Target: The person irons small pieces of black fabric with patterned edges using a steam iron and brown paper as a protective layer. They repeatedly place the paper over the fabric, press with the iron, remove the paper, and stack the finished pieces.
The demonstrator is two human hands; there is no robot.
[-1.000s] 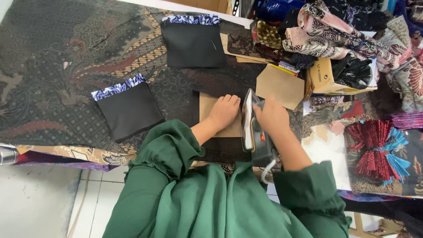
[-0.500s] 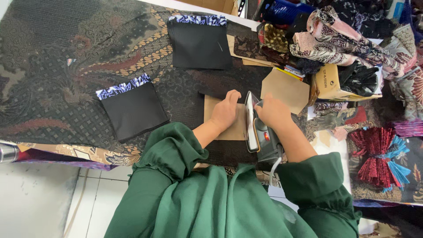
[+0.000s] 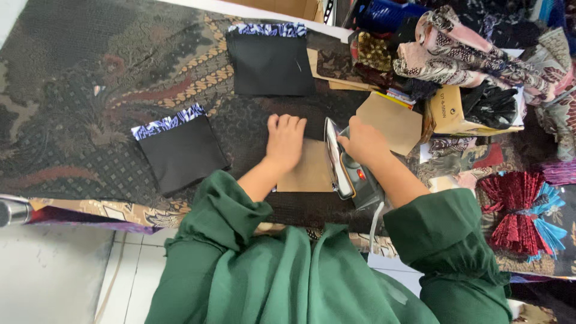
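Fabric in dark batik patterns covers the worktop [image 3: 90, 90], and on it lies a brown paper template [image 3: 309, 171] over a strip of black cloth whose edges are mostly hidden beneath the paper and the arms. The left hand [image 3: 284, 141] lies flat and open, fingers together, pressing on the far edge of the template where it meets the black cloth; what sits under the palm cannot be made out. The right hand [image 3: 363, 141] is closed around the handle of an electric iron [image 3: 343, 171], which stands tilted on its side just beside the template's right edge, its metal soleplate facing left; the handle itself is covered by the hand, and its cord drops out of sight behind the green sleeve [image 3: 444, 240]. Two black fabric pieces with blue-and-white patterned bands lie apart from the hands: one [image 3: 180, 150] to the left, one [image 3: 270, 57] at the far side. A second brown paper piece [image 3: 390, 123] lies just beyond the right hand, partly tucked under a cardboard box [image 3: 447, 108]. Heaped patterned cloths [image 3: 468, 54] at the far right are cut off by the frame, as is a red and blue pleated bundle [image 3: 519, 216].
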